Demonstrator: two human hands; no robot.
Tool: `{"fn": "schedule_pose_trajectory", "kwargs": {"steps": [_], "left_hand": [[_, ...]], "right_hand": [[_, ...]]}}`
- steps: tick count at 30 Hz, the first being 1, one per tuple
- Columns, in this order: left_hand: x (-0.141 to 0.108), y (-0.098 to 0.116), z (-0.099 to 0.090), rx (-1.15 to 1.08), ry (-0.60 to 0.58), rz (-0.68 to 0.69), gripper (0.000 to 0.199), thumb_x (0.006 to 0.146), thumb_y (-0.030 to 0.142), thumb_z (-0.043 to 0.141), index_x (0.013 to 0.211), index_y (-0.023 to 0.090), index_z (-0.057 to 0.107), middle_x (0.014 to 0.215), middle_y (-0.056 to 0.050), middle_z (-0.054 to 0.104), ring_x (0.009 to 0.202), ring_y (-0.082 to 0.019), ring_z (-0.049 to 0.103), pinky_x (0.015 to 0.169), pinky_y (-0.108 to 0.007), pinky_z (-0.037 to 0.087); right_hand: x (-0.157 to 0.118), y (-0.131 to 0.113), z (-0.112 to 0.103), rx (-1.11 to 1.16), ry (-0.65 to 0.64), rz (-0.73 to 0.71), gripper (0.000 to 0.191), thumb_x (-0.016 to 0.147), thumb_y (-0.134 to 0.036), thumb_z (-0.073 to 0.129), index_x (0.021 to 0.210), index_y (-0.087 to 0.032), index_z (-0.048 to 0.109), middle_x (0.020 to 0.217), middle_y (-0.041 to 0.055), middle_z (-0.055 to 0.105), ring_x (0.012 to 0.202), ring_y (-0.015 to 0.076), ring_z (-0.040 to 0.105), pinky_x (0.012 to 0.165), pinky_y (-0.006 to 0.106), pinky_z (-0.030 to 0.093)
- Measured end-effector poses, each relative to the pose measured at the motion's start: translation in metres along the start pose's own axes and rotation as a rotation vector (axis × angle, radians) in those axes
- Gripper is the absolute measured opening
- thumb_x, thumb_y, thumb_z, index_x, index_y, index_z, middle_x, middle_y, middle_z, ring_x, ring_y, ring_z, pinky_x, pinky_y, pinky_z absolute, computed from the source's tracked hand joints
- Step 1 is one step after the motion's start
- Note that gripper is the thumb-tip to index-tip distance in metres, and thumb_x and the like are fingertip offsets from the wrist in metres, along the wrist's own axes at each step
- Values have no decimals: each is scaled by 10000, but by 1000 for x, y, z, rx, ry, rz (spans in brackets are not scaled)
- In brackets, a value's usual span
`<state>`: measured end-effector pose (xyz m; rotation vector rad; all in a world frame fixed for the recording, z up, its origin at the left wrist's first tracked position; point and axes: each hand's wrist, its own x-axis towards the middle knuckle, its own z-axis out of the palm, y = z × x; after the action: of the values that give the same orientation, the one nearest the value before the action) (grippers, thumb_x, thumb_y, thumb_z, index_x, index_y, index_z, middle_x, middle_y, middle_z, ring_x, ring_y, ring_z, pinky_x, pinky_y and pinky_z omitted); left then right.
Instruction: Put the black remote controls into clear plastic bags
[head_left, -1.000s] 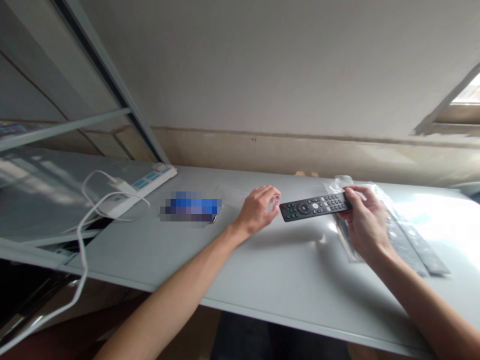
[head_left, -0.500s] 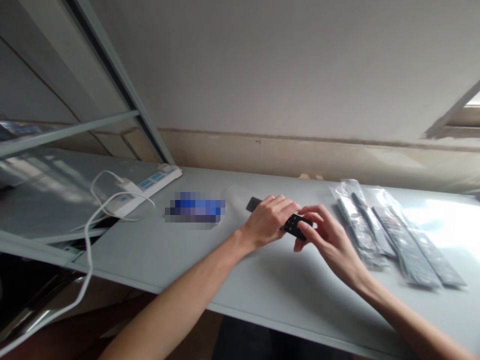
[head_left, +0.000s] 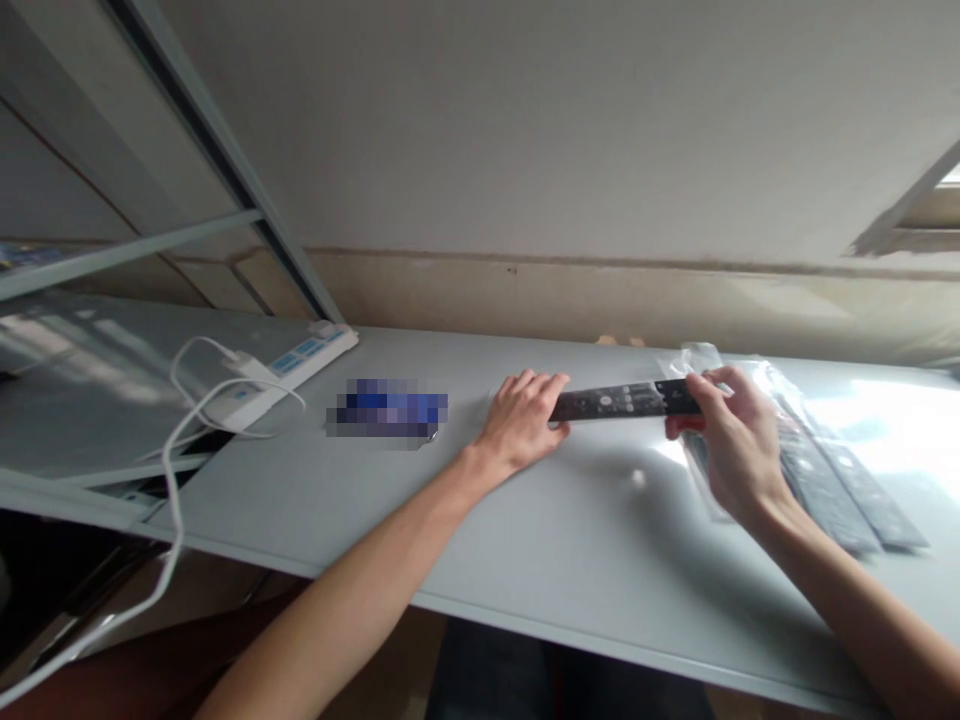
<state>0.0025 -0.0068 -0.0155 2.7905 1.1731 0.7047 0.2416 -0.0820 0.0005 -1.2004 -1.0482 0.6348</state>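
Note:
A long black remote control (head_left: 622,402) with small buttons stretches sideways between my hands, raised a little over the table. My left hand (head_left: 521,420) is closed on its left end. At the other end, my right hand (head_left: 739,430) grips it between thumb and fingers. Most of the remote looks duller, as if under thin clear film, while its right tip is a plainer black. Beyond and below my right hand lie several remotes in clear plastic bags (head_left: 832,475), partly covered by that hand.
A pixelated blue item (head_left: 390,408) lies left of my left hand. Farther left, a white power strip (head_left: 292,375) with a plugged-in white cable (head_left: 176,480) sits by the metal frame (head_left: 217,150). The grey table (head_left: 510,560) meets a wall behind.
My right hand has moved right with the remote's end, away from my left hand. Much more of the remote shows between them, and the part once sticking out left is hidden.

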Motion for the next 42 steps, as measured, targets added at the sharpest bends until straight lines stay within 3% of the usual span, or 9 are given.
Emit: {"fn": "schedule_pose_trajectory", "kwargs": {"steps": [3,9,15,19,22,28,32,37,42], "left_hand": [[0,3,-2,9,-29,-23,188,885,213,751,1030,203,632,1115,-85,717,1046,-281,670,903,-401,529],[-1,13,-10,-49,-59,-94,120,938,242,702,1018,236,613,953,-36,753,850,-248,722,712,-319,482],[-1,12,-12,-67,-28,-57,82,983,268,678,984,229,606,970,-36,770,899,-242,747,748,-299,493],[-2,11,-6,-129,-4,25,109,981,224,671,1080,226,624,1056,-40,777,984,-246,754,828,-309,528],[-3,12,-5,-182,-14,75,305,986,243,679,1281,231,604,1201,-56,764,1110,-259,739,912,-336,551],[-4,15,-8,-224,-94,33,702,937,333,734,1568,287,429,1410,-67,701,1167,-276,725,979,-376,566],[-5,14,-8,-263,-168,27,787,944,405,733,1631,332,357,1451,-66,684,1149,-288,736,945,-369,572],[-4,14,-7,-383,-230,167,681,1019,499,689,1616,289,436,1426,-96,678,1195,-278,693,1040,-386,529],[-1,15,-5,-412,-245,260,340,1082,397,606,1375,233,660,1293,-87,727,1207,-273,669,1111,-429,471]], "right_hand": [[-8,-1,7,-44,-68,-9,378,994,-533,714,809,-245,555,648,-16,663,507,150,632,515,292,530],[-33,-7,24,-224,-270,-84,422,1044,-601,600,859,-224,642,641,-12,593,564,144,573,533,272,471],[-37,-8,18,-342,-491,-169,579,1114,-613,397,1126,-193,796,712,16,579,679,171,563,646,303,460],[-35,-10,17,-361,-634,-178,557,1060,-646,510,1203,-197,806,836,56,693,678,173,577,609,300,468],[-33,-14,19,-339,-571,-163,405,1033,-542,623,1094,-201,833,951,85,725,706,168,604,544,275,460],[-7,-5,9,-50,-136,14,261,942,-440,749,931,-185,801,783,34,688,641,146,649,573,275,556],[13,6,-5,155,5,174,277,892,-426,776,1061,-208,776,1101,72,749,760,178,773,606,275,612],[13,14,-4,129,-126,175,586,971,-461,667,1531,-324,563,1453,123,663,1123,293,791,907,449,673],[-8,22,13,-316,-410,-244,519,994,-317,612,1512,-315,644,1731,110,407,1529,336,505,1178,537,520]]}}
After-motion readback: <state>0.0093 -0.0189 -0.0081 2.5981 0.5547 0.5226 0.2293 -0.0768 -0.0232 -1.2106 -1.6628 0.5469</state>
